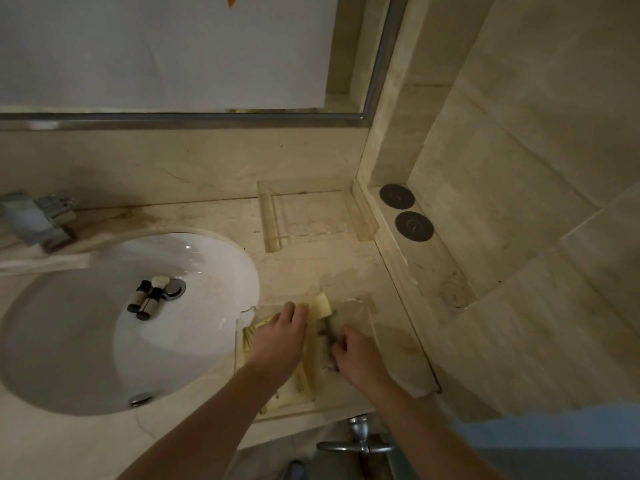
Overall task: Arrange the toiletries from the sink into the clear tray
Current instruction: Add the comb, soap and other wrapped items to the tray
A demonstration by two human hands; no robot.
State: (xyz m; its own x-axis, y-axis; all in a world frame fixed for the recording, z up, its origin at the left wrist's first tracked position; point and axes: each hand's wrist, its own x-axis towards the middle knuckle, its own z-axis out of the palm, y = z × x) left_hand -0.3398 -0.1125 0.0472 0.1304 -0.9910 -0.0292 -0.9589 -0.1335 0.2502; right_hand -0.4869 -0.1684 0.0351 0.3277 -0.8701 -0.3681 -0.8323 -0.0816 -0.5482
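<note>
A beige marble counter (214, 216) is filling most of the view, running from the mirror (166, 50) at the far wall to the near edge. A white round sink (207, 265) is sitting in the counter on the left, and a few toiletries are lying in its bottom beside the drain (175, 288): two small dark-capped bottles (143, 298) side by side, touching, and a pale rounded soap (160, 281) just beyond them. A metal tap (38, 220) is standing at the far left rim, blurred. To the right of the sink, near the front of the counter, a clear tray (369, 318) is resting with its left edge just over the sink's rim; yellow packets (320, 304) are lying inside it. The left hand (280, 337) is pressing flat on those packets with fingers mostly straight, covering much of them. The right hand (356, 355) is curling its fingers around a small dark bottle (329, 332) on the tray's right part, hiding its lower end; what it is exactly is hard to tell. A second clear tray (273, 220) is sitting farther back against the wall. Right of it, on a raised ledge (446, 271), two dark round discs (405, 211) are lying one nearer than the other, close together. Below the counter's near edge a chrome door handle (356, 441) is showing.
</note>
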